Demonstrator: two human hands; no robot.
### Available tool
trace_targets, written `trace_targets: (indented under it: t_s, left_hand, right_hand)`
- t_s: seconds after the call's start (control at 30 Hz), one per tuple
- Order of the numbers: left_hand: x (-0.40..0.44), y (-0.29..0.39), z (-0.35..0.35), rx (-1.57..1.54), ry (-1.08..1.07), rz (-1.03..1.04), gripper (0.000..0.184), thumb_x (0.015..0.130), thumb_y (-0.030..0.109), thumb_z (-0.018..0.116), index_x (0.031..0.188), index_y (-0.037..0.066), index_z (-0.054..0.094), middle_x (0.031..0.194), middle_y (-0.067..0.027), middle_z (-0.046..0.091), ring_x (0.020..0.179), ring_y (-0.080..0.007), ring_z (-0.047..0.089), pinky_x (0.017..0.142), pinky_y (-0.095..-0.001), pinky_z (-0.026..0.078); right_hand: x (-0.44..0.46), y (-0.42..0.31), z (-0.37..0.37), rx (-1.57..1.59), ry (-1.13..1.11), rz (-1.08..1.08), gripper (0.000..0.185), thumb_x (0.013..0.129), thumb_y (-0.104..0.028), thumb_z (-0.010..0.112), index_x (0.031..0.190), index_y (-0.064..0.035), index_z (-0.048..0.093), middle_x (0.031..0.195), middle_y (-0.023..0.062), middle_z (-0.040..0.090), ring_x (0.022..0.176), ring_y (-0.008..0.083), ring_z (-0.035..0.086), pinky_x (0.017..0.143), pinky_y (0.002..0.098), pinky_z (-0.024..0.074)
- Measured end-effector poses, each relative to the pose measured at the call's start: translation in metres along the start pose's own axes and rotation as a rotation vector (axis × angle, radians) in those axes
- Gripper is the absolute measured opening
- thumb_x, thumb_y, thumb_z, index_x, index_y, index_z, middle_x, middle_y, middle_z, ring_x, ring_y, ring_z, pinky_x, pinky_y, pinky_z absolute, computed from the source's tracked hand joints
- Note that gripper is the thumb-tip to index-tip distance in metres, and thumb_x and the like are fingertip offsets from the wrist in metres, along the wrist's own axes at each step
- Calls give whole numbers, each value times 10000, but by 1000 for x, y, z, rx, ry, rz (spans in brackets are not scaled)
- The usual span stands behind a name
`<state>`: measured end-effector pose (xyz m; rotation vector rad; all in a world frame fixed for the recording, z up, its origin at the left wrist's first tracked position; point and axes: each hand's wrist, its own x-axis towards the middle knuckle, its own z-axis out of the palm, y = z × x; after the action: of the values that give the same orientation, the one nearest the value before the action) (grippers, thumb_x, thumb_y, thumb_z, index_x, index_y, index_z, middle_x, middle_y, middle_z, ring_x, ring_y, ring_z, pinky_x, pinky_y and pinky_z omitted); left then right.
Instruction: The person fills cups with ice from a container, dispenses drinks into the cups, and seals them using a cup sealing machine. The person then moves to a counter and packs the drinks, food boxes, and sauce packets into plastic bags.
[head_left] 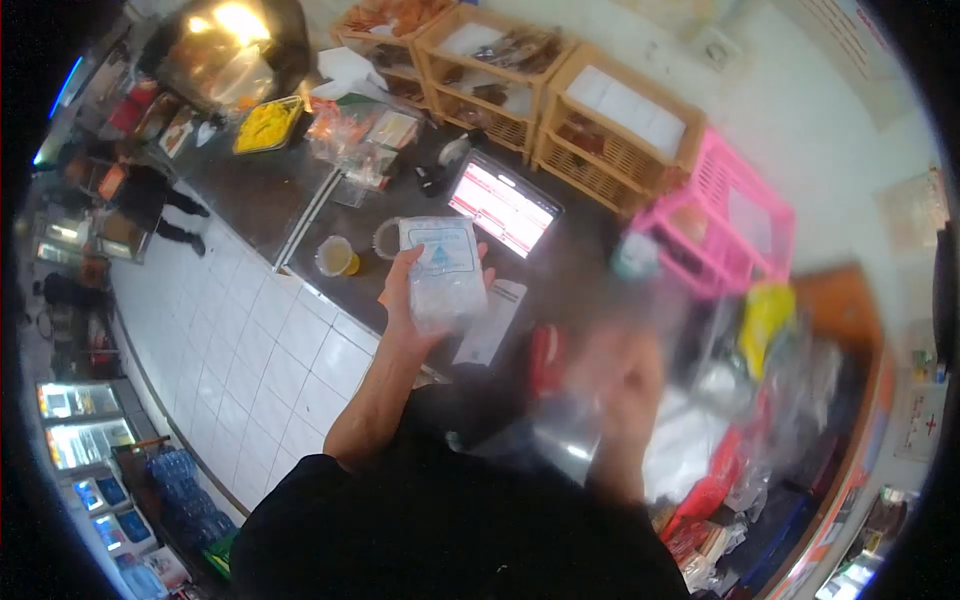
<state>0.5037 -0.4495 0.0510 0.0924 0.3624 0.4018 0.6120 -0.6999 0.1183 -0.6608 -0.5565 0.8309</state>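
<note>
We noted the left hand (pixel 402 296) grasping a plastic packet (pixel 442 272) with blue print above the dark counter (pixel 250 195). The right hand (pixel 632 372) was badly blurred; we could not tell whether it gripped anything. On the counter below, a paper slip (pixel 492 325) lay and a cup of yellowish drink (pixel 337 257) stood farther left. Farther off we recorded a lit screen (pixel 505 205), then a pink basket (pixel 712 178) and tan racks (pixel 618 142) by the wall (pixel 770 110).

Whitish packet (pixel 445 280) (blue-printed), pink basket (pixel 715 250)

Head cam — fwd/dn, nr counter (pixel 248 192)
</note>
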Motion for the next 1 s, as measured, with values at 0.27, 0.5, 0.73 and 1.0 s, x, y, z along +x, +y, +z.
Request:
trace_targets:
  t_s: [0.27, 0.5, 0.73, 1.0]
  left_hand:
    - [2, -45, 19, 145, -13, -91, 608, 898, 382, 515, 1394, 32, 470, 1339, -224, 565, 1252, -369, 544, 1093, -565, 381]
    - [4, -44, 10, 324, 120, 1, 551, 886, 316, 482, 1340, 5, 507, 1250, -196, 619, 1148, -341, 602, 1025, -474, 459]
    - [-4, -43, 1, 430, 260, -68, 441, 893, 230, 499, 1272, 7, 525, 1166, -162, 638, 1050, -294, 643, 938, -413, 511]
    - [6, -66, -7, 421, 128, -54, 318, 932, 234, 498, 1176, 40, 557, 1082, -109, 630, 1011, -225, 632, 884, -393, 521]
  right_hand:
    - [26, 38, 18, -1584, -176, -144, 185, 861, -179, 678, 1029, -117, 727, 1017, 66, 587, 779, 239, 652, 640, 404, 526]
    - [47, 85, -10, -1627, -183, -59, 194, 849, -200, 682, 1042, -185, 697, 1081, 40, 581, 831, 248, 675, 670, 438, 524]
    - [33, 67, 5, -1557, -225, -83, 242, 877, -178, 618, 1116, -170, 653, 1199, 32, 601, 912, 297, 661, 814, 512, 485]
    - [30, 77, -27, -1834, -326, 173, 239, 848, -139, 605, 1066, -106, 696, 1234, 79, 617, 992, 305, 646, 831, 497, 501]
